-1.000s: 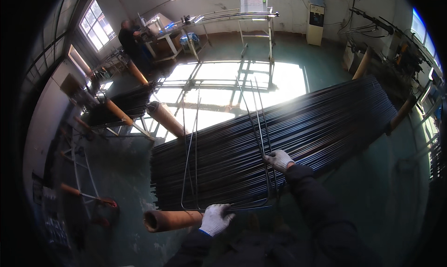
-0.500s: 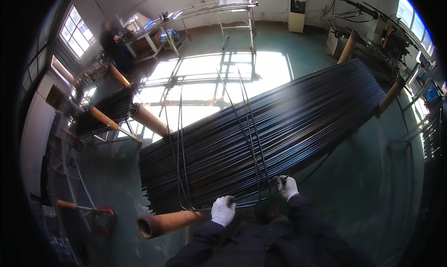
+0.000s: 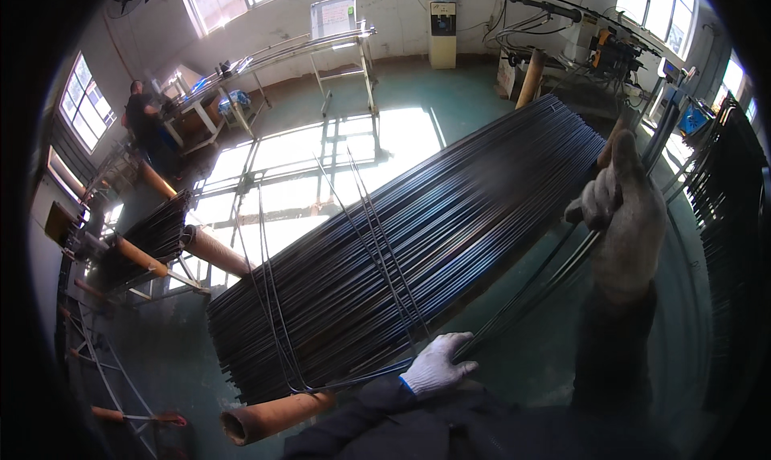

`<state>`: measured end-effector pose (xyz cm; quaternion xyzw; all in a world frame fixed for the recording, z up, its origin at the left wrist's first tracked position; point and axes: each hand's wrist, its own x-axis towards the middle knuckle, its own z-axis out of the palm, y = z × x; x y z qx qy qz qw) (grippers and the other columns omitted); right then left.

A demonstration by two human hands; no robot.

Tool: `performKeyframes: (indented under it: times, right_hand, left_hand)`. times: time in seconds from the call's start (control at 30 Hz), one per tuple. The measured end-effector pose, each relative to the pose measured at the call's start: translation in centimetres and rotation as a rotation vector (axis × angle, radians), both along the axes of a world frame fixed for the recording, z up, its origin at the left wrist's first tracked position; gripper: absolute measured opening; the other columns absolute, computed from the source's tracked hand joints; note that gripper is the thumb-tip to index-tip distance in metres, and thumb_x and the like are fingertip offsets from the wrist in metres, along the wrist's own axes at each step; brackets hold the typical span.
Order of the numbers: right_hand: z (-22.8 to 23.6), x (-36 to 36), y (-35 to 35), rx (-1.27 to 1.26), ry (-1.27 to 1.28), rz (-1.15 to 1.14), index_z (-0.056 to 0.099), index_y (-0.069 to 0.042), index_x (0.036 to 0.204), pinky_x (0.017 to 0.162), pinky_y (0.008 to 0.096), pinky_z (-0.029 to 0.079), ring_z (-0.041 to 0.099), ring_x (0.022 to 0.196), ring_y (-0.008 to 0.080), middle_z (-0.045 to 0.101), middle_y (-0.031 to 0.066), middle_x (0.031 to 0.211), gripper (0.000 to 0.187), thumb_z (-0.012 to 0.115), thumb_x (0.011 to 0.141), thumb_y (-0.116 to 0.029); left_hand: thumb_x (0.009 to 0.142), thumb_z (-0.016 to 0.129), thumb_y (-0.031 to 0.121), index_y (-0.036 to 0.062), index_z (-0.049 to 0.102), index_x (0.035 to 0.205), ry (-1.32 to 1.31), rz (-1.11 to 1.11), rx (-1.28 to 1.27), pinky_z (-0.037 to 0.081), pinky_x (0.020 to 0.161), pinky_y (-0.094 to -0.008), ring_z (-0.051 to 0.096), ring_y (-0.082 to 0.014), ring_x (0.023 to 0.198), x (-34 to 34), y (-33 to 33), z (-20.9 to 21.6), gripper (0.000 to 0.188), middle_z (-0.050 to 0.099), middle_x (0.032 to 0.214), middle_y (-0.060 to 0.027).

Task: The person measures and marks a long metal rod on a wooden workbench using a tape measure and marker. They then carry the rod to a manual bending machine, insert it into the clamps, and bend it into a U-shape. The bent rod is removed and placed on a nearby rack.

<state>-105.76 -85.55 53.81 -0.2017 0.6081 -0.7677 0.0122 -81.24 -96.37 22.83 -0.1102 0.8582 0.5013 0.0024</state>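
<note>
The left hand (image 3: 436, 365), in a white knit glove, lies low near the person's body with its fingers curled loosely over a few thin dark rods (image 3: 530, 299) that run up to the right; whether the fingers close fully round them cannot be told. The right hand (image 3: 622, 211), in a grey-white glove, is raised high at the right, its fingers wrapped into a fist round the same thin rods at their upper part. The two hands are well apart, with the rods spanning between them.

These rods run just beside the near edge of a large bundle of long black steel rods (image 3: 418, 243), which lies slanting from lower left to upper right. The bundle's near end rests on a rust-coloured pipe support (image 3: 273, 416). Thin wire loops (image 3: 377, 251) cross over the bundle. A smaller stack of rods (image 3: 152, 235) lies at the left on similar supports. On the far side, a person (image 3: 144, 123) stands by a workbench (image 3: 233, 83).
</note>
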Motion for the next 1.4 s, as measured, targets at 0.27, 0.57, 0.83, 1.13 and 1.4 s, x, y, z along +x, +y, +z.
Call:
performKeyframes:
  times: [0.27,0.57,0.83,1.13,1.4]
  right_hand:
    - [6.6,-2.1,-7.1,-0.129,0.869,0.201,0.069,-0.005,0.141,0.100,0.0503,0.063,0.074,0.099,0.0268,0.069,0.0075,0.105,0.055,0.079,0.113,-0.051]
    - [-41.3,-7.2,-0.7,0.384,-0.092,-0.131,0.043,0.005,0.175,0.126,0.0421,0.052,0.055,0.155,0.0328,0.060,0.0192,0.166,0.106,0.103,0.093,-0.023]
    - [-51.6,5.7,-15.0,0.450,-0.586,0.452,0.077,-0.001,0.114,0.054,0.0342,0.049,0.059,0.060,0.0115,0.072,0.0012,0.088,0.023,0.077,0.116,-0.024]
    - [-48.6,9.5,-18.5,0.977,0.130,0.453,0.064,-0.004,0.162,0.124,0.0512,0.053,0.064,0.145,0.0456,0.070,0.0251,0.157,0.080,0.093,0.096,-0.040]
    - [-51.4,13.3,-10.6,1.374,-0.290,0.526,0.070,0.000,0.153,0.112,0.0479,0.062,0.079,0.126,0.0437,0.081,0.0252,0.137,0.086,0.100,0.087,-0.046]
  left_hand:
    - [0.117,0.073,0.008,-0.0013,0.079,0.123,0.049,0.364,0.688,0.054,0.084,-0.0264,0.062,-0.0063,0.093,-0.5,-2.2,8.3,0.013,0.073,0.100,0.0024]
    - [0.112,0.086,0.027,0.0009,0.080,0.121,0.312,0.598,0.713,0.048,0.068,-0.0229,0.059,-0.0047,0.073,10.9,-12.8,17.8,0.028,0.068,0.085,0.0027]
    - [0.116,0.072,0.007,-0.0008,0.076,0.131,0.368,1.196,0.189,0.057,0.081,-0.0291,0.071,-0.0145,0.088,15.5,-26.5,11.3,0.017,0.076,0.102,-0.0055]
    - [0.098,0.086,0.016,0.0000,0.074,0.147,-0.129,1.314,-0.752,0.054,0.122,-0.0503,0.070,-0.0431,0.137,22.3,-34.1,-5.4,0.053,0.072,0.153,-0.0249]
    - [0.098,0.088,0.038,0.0066,0.076,0.145,-0.398,0.542,-0.466,0.053,0.122,-0.0520,0.066,-0.0409,0.142,17.8,-14.6,-12.3,0.058,0.076,0.147,-0.0187]
